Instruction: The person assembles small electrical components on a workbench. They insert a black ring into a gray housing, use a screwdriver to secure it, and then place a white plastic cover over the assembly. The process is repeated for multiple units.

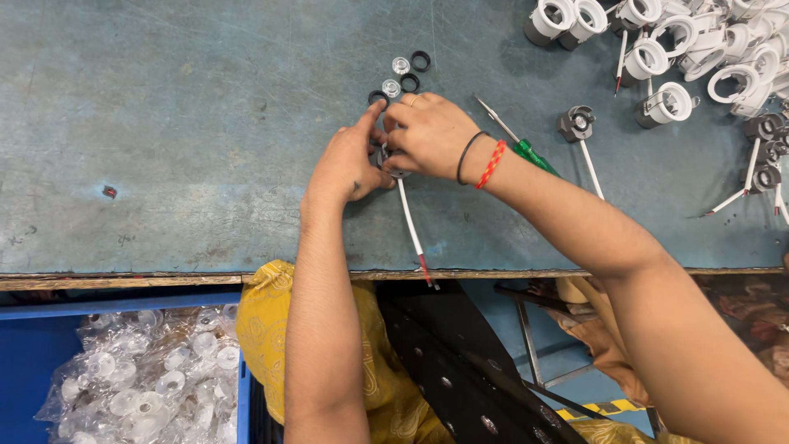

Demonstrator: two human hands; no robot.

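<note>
both hands meet over one small dark lamp holder [393, 163] near the middle of the bench [189, 131]: the right hand [431, 136] pinches it from above while the left hand [349, 164] steadies its side, forefinger stretched out, so the part stays put. its white wire [411, 222] trails to the bench edge. black rings [411, 82] and clear lenses [396, 76] lie just beyond the fingers; a green screwdriver [526, 152] lies partly under the right wrist, white housings [682, 49] well apart.

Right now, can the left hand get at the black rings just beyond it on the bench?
Probably yes: the left hand sits just short of the black rings, with bare bench between, though it is busy on the small part.
</note>
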